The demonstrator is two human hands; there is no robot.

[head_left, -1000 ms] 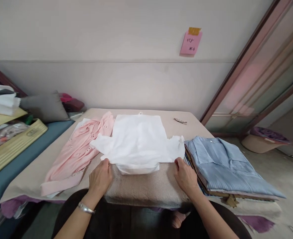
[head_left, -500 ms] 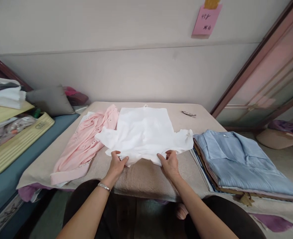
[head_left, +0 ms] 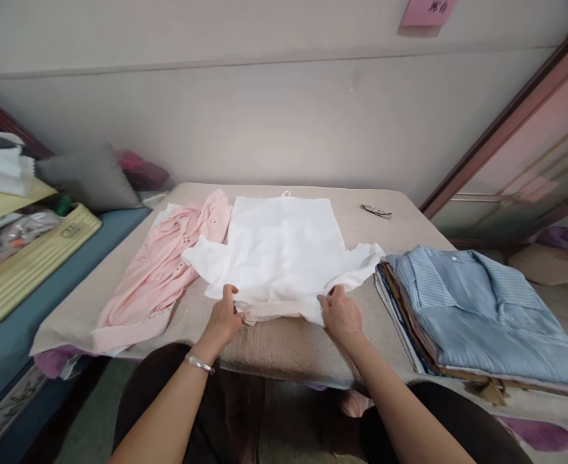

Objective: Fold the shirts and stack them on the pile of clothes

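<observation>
A white short-sleeved shirt (head_left: 286, 248) lies spread on the beige-covered table (head_left: 284, 348), its sleeves out to both sides and its near edge towards me. My left hand (head_left: 227, 314) pinches the shirt's near left corner, with the fingertips partly hidden. At the near right corner, my right hand (head_left: 339, 312) has its fingers closed on the cloth. Between the hands, the near edge is turned so that a slightly pinkish strip shows. Left of the shirt lies a rumpled pink garment (head_left: 168, 264) with cut-out embroidery, close to the left sleeve.
A stack of folded clothes topped by a blue striped shirt (head_left: 487, 309) stands at the right, near the white sleeve. Eyeglasses (head_left: 375, 211) lie at the back right. Further left are a grey cushion (head_left: 91, 180) and a yellow ribbed board (head_left: 37, 264). A wall (head_left: 265, 129) rises behind.
The white shirt's near edge has come down flatter onto the table, and the hands have moved slightly apart, still gripping it. The camera view has tilted down a little.
</observation>
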